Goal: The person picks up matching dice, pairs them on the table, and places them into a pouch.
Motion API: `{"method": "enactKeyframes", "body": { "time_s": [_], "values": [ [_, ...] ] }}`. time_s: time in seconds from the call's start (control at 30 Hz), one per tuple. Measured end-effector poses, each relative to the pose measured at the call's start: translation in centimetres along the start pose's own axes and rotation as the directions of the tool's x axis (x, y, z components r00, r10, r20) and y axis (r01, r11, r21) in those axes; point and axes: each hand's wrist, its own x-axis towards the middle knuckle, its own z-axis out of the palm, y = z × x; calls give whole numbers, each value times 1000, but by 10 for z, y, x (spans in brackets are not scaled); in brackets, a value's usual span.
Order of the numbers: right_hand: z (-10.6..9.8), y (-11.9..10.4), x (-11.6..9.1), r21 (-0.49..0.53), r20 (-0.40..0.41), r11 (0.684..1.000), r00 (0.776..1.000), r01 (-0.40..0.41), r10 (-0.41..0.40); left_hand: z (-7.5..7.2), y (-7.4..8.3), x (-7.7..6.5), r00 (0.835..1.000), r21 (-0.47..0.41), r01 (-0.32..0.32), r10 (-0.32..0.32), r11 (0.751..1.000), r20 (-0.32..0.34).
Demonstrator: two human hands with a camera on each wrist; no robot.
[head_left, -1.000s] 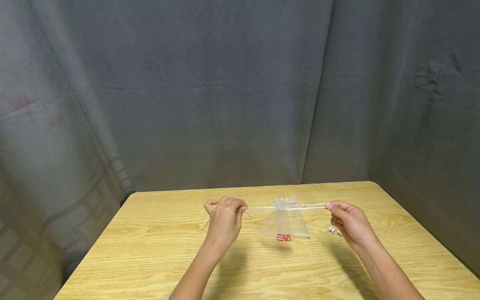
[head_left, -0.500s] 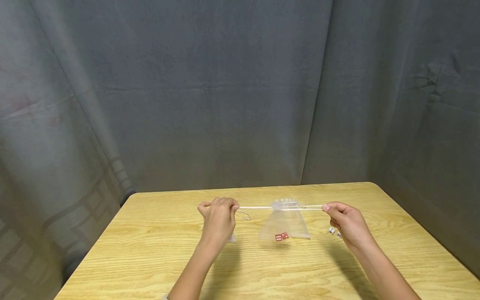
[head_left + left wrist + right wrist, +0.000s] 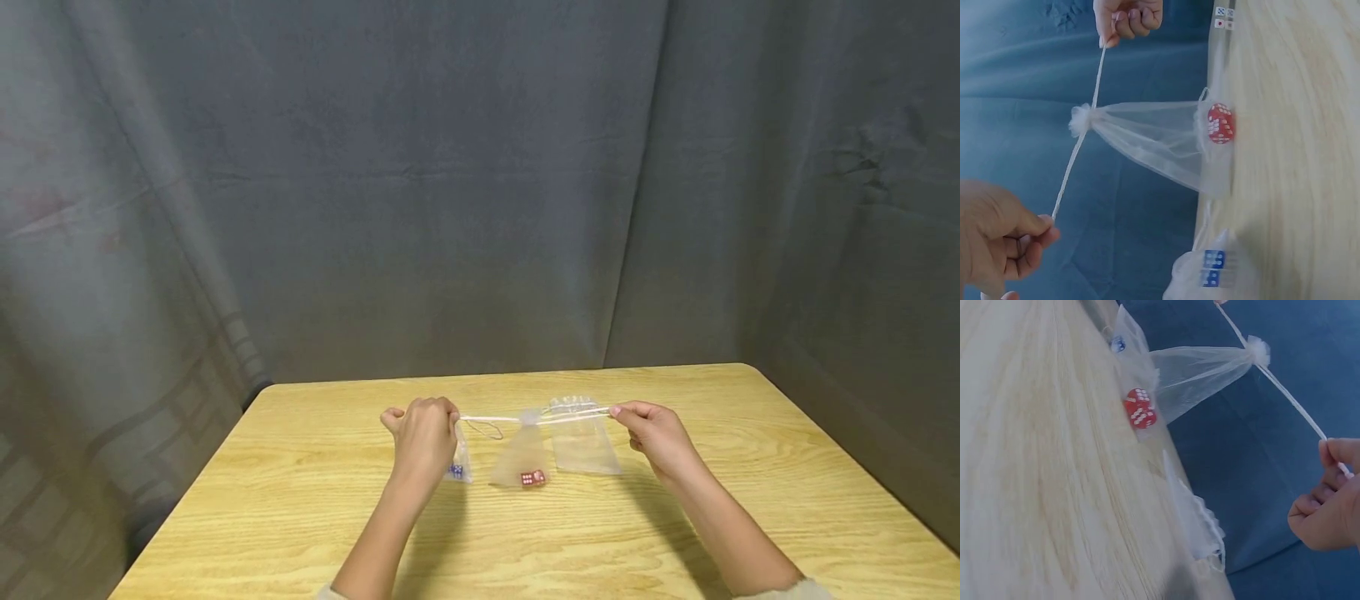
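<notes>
A sheer white drawstring pouch point(image 3: 512, 460) hangs upright with its neck cinched, red dice point(image 3: 1220, 124) gathered at its bottom. White drawstrings point(image 3: 1294, 403) run taut from both sides of the neck. My left hand point(image 3: 423, 442) pinches the left drawstring end between thumb and forefinger. The right drawstring end is pinched by my right hand point(image 3: 658, 435). In the left wrist view, the pouch's base is at or just above the tabletop; contact is hard to tell.
Partly behind my left hand lies another sheer pouch point(image 3: 462, 454) holding blue dice point(image 3: 1213, 269). A flat sheer pouch point(image 3: 588, 446) lies to the right on the wooden table point(image 3: 300, 508). White dice point(image 3: 1224, 19) show beyond it in the left wrist view.
Both hands have moved left with the cinched pouch, clear of the flat pouch behind. Blue dice have come into view beside my left hand; the white dice are now hidden in the head view.
</notes>
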Motion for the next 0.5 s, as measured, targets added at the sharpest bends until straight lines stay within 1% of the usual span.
{"method": "enactKeyframes", "body": {
  "time_s": [0.1, 0.2, 0.33, 0.5],
  "values": [
    [7, 6, 10, 4, 0, 1000, 1000, -27, 27, 5, -4, 0, 1000, -2, 18, -18, 1000, 18],
    [13, 11, 15, 3, -9, 999, 999, -46, 46, 12, -7, 0, 999, -15, 27, -26, 1000, 19],
    [20, 13, 18, -16, -23, 998, 998, -64, 64, 18, -8, 1, 999, -28, 34, -34, 999, 11],
    [28, 14, 17, -38, -31, 997, 998, -63, 62, 24, -10, 2, 999, -41, 40, -39, 998, 23]
  ]
}}
